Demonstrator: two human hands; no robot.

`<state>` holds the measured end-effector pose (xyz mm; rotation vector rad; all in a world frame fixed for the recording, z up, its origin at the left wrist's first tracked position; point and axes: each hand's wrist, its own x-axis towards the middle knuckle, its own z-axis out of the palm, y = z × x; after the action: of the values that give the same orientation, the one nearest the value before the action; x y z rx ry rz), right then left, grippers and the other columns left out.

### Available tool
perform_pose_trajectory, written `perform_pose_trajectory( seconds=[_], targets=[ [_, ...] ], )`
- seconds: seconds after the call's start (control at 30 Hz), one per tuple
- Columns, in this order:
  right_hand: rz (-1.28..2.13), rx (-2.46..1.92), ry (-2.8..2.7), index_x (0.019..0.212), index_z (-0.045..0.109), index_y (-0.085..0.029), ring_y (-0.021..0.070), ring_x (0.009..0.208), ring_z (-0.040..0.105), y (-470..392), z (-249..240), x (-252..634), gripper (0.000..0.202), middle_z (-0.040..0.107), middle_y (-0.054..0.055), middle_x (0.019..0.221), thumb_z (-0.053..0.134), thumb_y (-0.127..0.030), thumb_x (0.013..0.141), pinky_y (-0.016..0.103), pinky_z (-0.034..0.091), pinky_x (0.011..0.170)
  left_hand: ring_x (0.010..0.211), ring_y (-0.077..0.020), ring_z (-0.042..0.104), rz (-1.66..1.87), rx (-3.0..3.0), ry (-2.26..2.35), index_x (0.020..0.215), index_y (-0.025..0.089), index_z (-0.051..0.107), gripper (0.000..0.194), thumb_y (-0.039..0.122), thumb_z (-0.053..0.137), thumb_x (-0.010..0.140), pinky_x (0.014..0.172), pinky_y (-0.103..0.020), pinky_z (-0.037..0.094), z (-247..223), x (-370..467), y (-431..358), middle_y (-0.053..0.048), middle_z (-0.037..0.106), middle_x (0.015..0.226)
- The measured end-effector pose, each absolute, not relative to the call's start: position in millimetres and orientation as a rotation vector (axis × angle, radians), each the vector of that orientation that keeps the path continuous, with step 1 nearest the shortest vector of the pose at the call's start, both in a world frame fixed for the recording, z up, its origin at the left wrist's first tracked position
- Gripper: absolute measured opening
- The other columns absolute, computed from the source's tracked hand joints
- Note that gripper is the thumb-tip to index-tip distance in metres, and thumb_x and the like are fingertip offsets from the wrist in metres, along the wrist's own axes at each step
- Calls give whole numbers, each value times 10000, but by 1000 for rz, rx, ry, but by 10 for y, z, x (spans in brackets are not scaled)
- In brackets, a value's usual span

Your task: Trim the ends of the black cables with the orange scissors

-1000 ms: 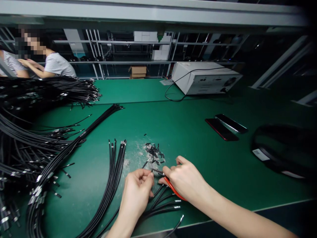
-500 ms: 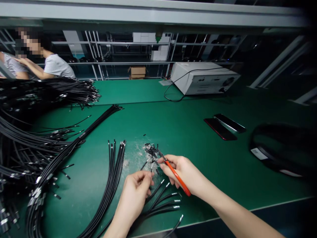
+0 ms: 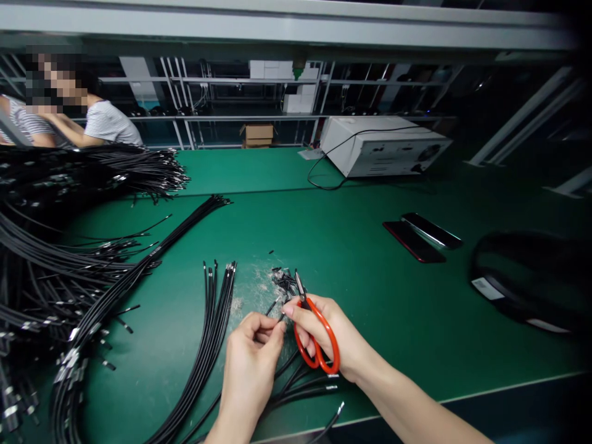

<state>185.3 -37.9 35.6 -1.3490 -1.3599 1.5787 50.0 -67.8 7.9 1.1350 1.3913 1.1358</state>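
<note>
Right hand (image 3: 346,339) has moved in beside the left, red scissors (image 3: 333,342) rotated, fingers gripping the loops. Left hand (image 3: 250,357) pinches black cable (image 3: 282,317) near its tip; right fingertips close by, contact unclear. Clippings (image 3: 285,281) just beyond; white box (image 3: 383,148) far back.

1. Two bare hands, lower centre of the frame: left hand (image 3: 253,353), right hand (image 3: 333,327).
2. One pair of red-handled metal scissors (image 3: 303,301), lower centre.
3. Two flat, dark, phone-like slabs, right side: one red-edged slab (image 3: 411,241), one silver-edged slab (image 3: 432,229).
4. One white box-shaped appliance (image 3: 386,151), upper right.
5. One brown cardboard box (image 3: 258,133), upper centre.
6. Long black cables (image 3: 197,367), left and lower centre: too many to count.
7. Short black pieces (image 3: 287,281), centre: too heaped to count.
</note>
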Motion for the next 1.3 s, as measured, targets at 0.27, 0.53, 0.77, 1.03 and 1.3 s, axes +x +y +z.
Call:
perform_pose_trajectory(
  seconds=[0.27,0.53,0.77,1.03,1.3],
  targets=[
    [733,-1462,-1792,777,551,-174,117,430,513,-543,247,1765,230,573,-6,528,422,-332,882,250,421,503,562,-138,525,1156,1517,1633,694,177,615,219,311,507,829,558,-228,399,146,551,-760,-20,555,657],
    [139,-1196,-2300,894,531,-177,111,569,535,-436,324,2050,113,630,-1,678,448,-253,896,325,326,806,474,-107,502,1059,975,1389,675,119,621,272,387,636,713,447,-192,379,120,504,-666,-2,558,537],
    [-193,-1412,-2608,785,547,-171,174,667,552,-439,419,2153,385,588,45,704,415,-525,859,346,285,771,398,-75,502,1052,757,1332,636,107,619,285,380,699,638,370,-161,373,202,481,-645,10,565,514],
    [-281,-1478,-2662,751,562,-173,169,566,564,-509,365,2036,374,608,34,608,475,-529,829,313,269,700,384,-66,494,1043,757,1342,629,107,617,255,352,691,638,361,-153,372,198,491,-643,8,578,502],
    [-460,-1402,-2675,709,568,-170,159,480,544,-493,391,2071,253,596,21,523,520,-372,854,336,269,742,382,-76,505,1038,782,1360,628,113,624,276,380,696,627,362,-161,363,164,515,-650,11,571,492]
  ],
)
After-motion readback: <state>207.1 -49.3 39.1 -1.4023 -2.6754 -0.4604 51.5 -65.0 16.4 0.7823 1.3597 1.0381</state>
